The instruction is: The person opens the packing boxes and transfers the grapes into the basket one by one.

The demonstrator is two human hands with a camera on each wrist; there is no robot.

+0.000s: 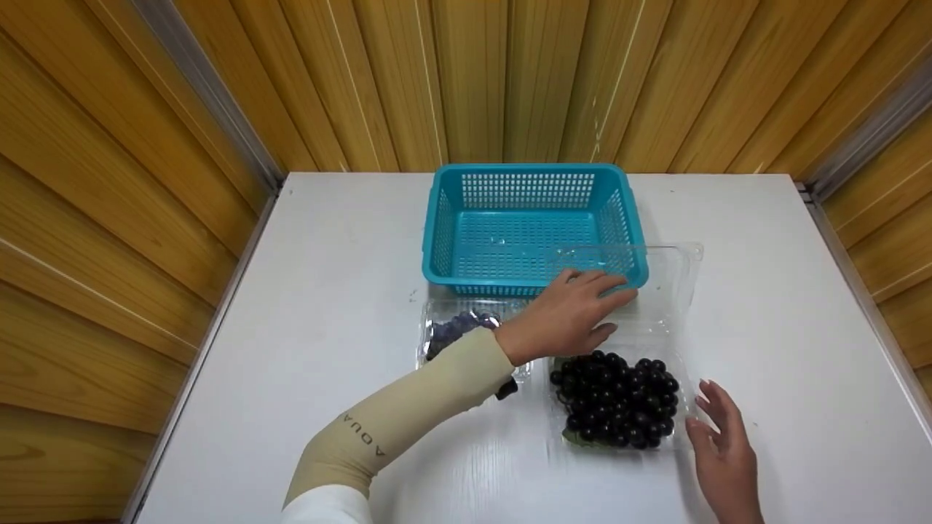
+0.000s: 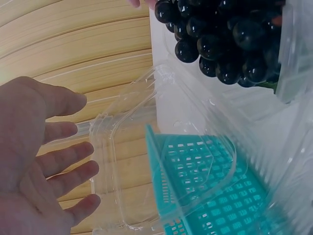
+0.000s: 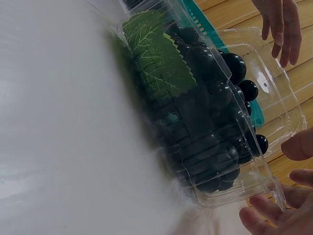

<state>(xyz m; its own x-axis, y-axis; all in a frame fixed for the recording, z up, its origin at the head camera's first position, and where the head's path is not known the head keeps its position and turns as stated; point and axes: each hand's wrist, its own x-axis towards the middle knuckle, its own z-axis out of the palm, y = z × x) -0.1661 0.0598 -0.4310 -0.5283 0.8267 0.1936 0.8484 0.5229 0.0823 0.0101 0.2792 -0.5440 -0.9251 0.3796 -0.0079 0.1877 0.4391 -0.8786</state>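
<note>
The black grapes [image 1: 619,400] sit in a clear clamshell container [image 3: 244,193] at lower right of centre in the head view, gathered in its base, whose walls keep them from rolling over the white worktop [image 1: 328,291]. A green leaf [image 3: 161,56] lies against the inside wall. The hinged lid [image 1: 661,291] is swung back, leaving the fruit uncovered, and overlaps the near right corner of the blue plastic basket [image 1: 502,280]. Near the lid, the left hand [image 1: 571,313] is spread, fingers apart, holding nothing. The right hand [image 1: 724,451], loosely curved with a gap between thumb and fingers, is at the container's right edge, perhaps to steady it; contact is unclear. The left forearm partly hides a second clear container [image 1: 426,331] with dark fruit.
</note>
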